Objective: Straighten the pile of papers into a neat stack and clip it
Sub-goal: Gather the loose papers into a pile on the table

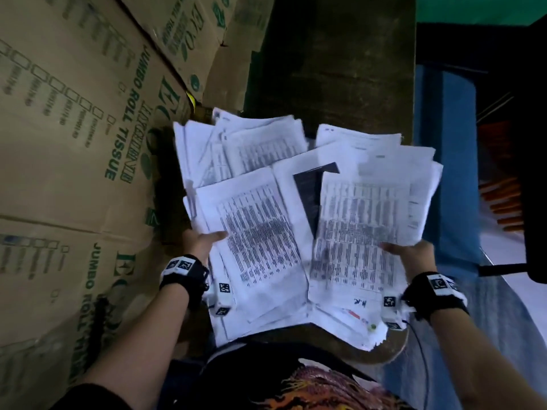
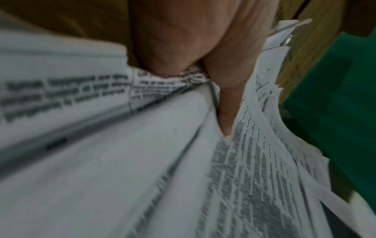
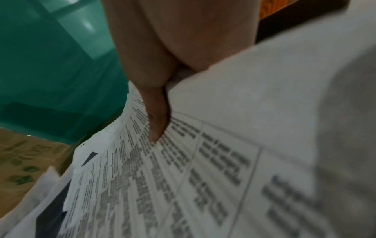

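A big messy pile of white printed paper sheets [image 1: 299, 214] lies fanned out on the dark brown wooden counter [image 1: 334, 66], right in front of the person. The sheets point many ways and their edges do not line up.

The left hand [image 1: 201, 242] holds the left side of the pile. Its thumb lies on top of a sheet full of small print, and the other fingers seem to be tucked under the paper, though they are hidden. The right hand [image 1: 410, 254] holds the right side the same way, thumb on top, pinching a bunch of sheets. In the wrist views each thumb presses down on printed paper.

The person looks to be at the gathering step: pulling the loose sheets together from both sides. The stack is not neat yet, and no clip can be seen anywhere.

Next, the two hands likely need to push the halves into one pile, stand it on edge and tap it on the counter so the sides come even. Sheets at the far end could slip off.

Tall brown cardboard boxes with green letters [image 1: 74, 143] stand to the left.
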### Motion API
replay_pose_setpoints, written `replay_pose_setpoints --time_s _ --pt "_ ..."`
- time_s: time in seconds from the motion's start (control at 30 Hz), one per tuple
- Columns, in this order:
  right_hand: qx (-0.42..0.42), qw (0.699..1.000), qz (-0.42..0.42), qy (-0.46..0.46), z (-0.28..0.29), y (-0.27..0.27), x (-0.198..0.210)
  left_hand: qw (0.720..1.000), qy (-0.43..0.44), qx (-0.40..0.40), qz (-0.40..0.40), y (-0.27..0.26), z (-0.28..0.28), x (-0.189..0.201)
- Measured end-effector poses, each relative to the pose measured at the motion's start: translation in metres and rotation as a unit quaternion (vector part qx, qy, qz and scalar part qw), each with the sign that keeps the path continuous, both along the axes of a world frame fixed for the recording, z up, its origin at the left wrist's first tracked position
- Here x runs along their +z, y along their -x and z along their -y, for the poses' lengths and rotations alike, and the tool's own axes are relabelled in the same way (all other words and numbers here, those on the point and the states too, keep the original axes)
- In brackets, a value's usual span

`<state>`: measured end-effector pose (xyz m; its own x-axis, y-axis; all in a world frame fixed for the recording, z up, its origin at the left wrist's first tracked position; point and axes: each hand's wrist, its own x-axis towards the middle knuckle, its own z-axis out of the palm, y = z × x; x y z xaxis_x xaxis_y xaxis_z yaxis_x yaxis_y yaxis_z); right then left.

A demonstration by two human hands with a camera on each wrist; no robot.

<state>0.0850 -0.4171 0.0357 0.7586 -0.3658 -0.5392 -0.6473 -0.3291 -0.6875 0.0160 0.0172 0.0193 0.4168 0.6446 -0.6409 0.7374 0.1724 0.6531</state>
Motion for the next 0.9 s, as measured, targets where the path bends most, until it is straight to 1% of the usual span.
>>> replay_pose_setpoints --time_s 0.07,0.13,0.17,0.27,0.33,0.37,0.43,0.57,0.67,0.73,0.8,0.9 --pt "0.007 1.0 -0.021 -0.012 0.006 0.007 0.003 1.0 0.007 -0.01 -0.012 0.001 -0.005 -0.003" --pt "0.023 0.999 -0.041 -0.002 0.004 0.009 -0.005 1.0 0.011 -0.026 -0.011 0.0 -0.002 -0.006" --pt "0.032 0.998 -0.046 0.005 0.0 0.01 -0.008 0.999 0.002 -0.039 -0.025 -0.001 0.003 -0.003" --pt "0.043 0.998 -0.027 0.038 -0.006 0.013 -0.012 0.997 -0.027 -0.068 -0.033 -0.004 0.011 -0.003" --pt "0.037 0.999 0.013 0.023 -0.006 0.017 0.005 0.996 -0.049 -0.07 -0.028 -0.005 0.014 -0.002" --pt "0.029 0.999 0.035 0.014 -0.005 0.02 0.018 0.995 -0.071 -0.073 -0.025 -0.005 0.012 -0.005" --pt "0.011 0.996 0.092 -0.013 -0.001 0.027 0.046 0.992 -0.086 -0.086 -0.031 -0.006 0.011 -0.002" --pt "0.006 0.973 0.219 -0.064 0.007 0.035 0.111 0.988 -0.107 -0.11 -0.022 -0.012 0.013 0.003" --pt "0.027 0.959 0.261 -0.103 0.009 0.032 0.145 0.988 -0.097 -0.119 -0.034 -0.013 0.019 0.005" --pt "0.052 0.954 0.274 -0.113 0.006 0.028 0.154 0.988 -0.082 -0.124 -0.034 -0.013 0.025 0.007" --pt "0.069 0.95 0.273 -0.137 -0.002 0.023 0.148 0.991 -0.048 -0.12 -0.034 -0.013 0.03 0.004" --pt "0.076 0.951 0.228 -0.194 -0.025 0.013 0.131 0.989 -0.023 -0.139 -0.042 -0.013 0.035 -0.004"
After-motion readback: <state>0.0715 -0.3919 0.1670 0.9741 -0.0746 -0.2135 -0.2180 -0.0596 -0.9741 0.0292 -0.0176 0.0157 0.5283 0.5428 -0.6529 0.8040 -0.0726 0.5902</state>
